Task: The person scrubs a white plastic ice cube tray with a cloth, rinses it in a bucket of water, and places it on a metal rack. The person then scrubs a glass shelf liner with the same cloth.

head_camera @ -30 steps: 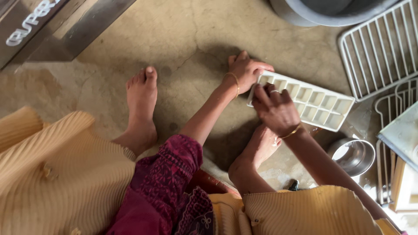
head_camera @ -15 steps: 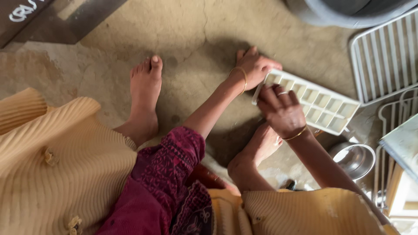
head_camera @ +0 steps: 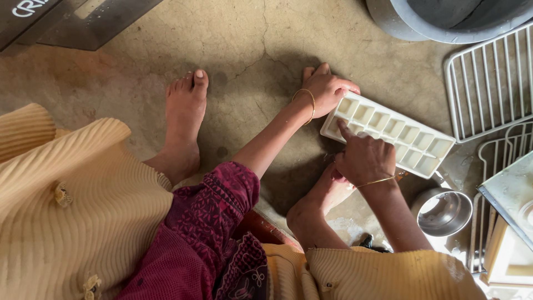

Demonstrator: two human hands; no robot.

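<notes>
A white ice cube tray with several empty cells lies tilted on the concrete floor in front of me. My left hand, with a gold bangle on the wrist, grips the tray's left end. My right hand rests on the tray's near edge, its index finger poking into one of the left cells. My bare feet are on the floor, one at the left and one under my right hand.
A white wire rack lies at the right, with a second wire rack below it. A small steel cup stands near my right forearm. A large grey tub sits at the top right. A dark metal panel lies top left.
My right hand has shifted a little toward the tray's left end and now pokes one finger into a cell. The left hand keeps its hold on the tray.
</notes>
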